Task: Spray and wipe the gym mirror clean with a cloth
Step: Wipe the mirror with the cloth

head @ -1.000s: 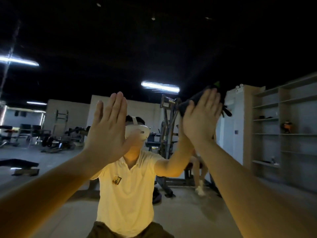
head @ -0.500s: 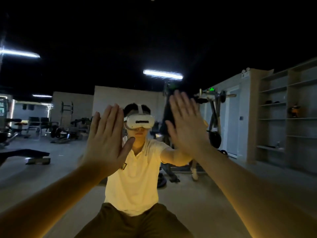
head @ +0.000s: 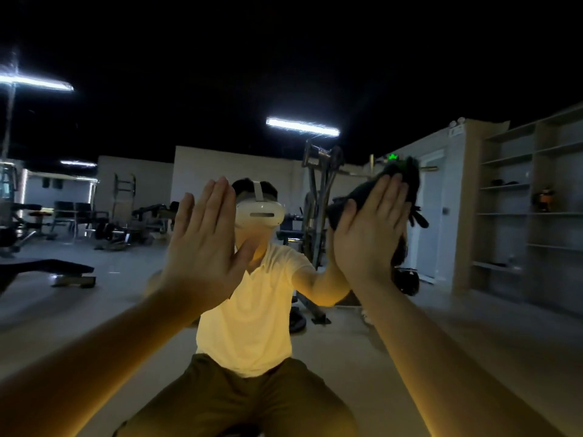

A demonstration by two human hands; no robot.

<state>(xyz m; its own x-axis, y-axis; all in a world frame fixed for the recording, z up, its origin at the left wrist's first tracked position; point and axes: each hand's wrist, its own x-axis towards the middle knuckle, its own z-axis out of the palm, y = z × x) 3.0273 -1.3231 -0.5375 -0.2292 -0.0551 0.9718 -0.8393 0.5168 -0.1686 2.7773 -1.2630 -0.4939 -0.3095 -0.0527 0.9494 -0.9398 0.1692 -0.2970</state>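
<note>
Right hand (head: pixel 369 234): raised at head height, fingers straight and close together, palm facing away from the camera. It presses a dark cloth (head: pixel 355 197) flat against the mirror (head: pixel 315 74). No finger curls round the cloth; it is held by palm pressure alone. The cloth bunches out past the thumb side of the hand and above the fingertips, and a loose end hangs out on the far side of the hand.

Left hand (head: pixel 205 244): raised to about the same height, well apart from the right hand, fingers straight and together, thumb spread outward. It holds nothing. The palm faces the mirror; whether it touches the glass cannot be told, as the hand hides its own reflection.

Both forearms are bare and reach in from the lower corners of the view.

Between the hands, the mirror shows the person's reflection: a pale short-sleeved shirt (head: pixel 252 310), dark trousers (head: pixel 239 402) with knees bent and spread, and a white headset (head: pixel 258 212) strapped over the head. The reflected arm meets the right hand at the cloth.

Further out in the reflection: a weight machine (head: pixel 318 200) stands behind the person, benches and racks (head: pixel 126 216) line the left side, and open wall shelves (head: pixel 533 200) fill the right side, a few small items on them too dim to identify. A pale door (head: pixel 432 216) sits beside the shelves. Strip lights (head: pixel 303 126) glow on a dark ceiling. The floor (head: pixel 94 310) is pale and smooth.
</note>
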